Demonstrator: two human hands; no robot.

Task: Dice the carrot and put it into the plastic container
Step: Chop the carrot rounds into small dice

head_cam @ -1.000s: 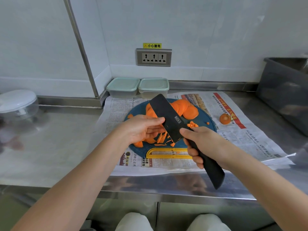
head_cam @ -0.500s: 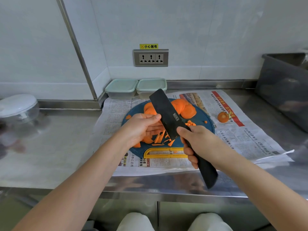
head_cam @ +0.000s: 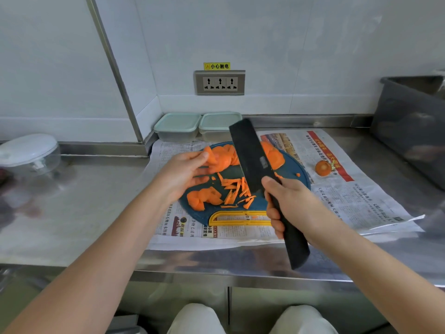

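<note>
Pinching slices [head_cam: 218, 162], knife [head_cam: 252, 160] raised, strips [head_cam: 237, 192] near board [head_cam: 207, 216] edge

The knife [head_cam: 250, 153] hides some carrot slices [head_cam: 274, 156]; the grey bin [head_cam: 409, 131] is cropped.

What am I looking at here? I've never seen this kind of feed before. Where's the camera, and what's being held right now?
There is no machine here: a person works with bare hands, and the single camera sits on their head, looking down. The right hand has its grip round a black knife, with the blade held over a round blue cutting board. The left hand touches a pile of carrot slices; whether it pinches them is unclear. Cut carrot strips lie on the board, and a carrot end lies on the newspaper beneath. Two lidded plastic containers stand by the wall on the steel counter.
</note>
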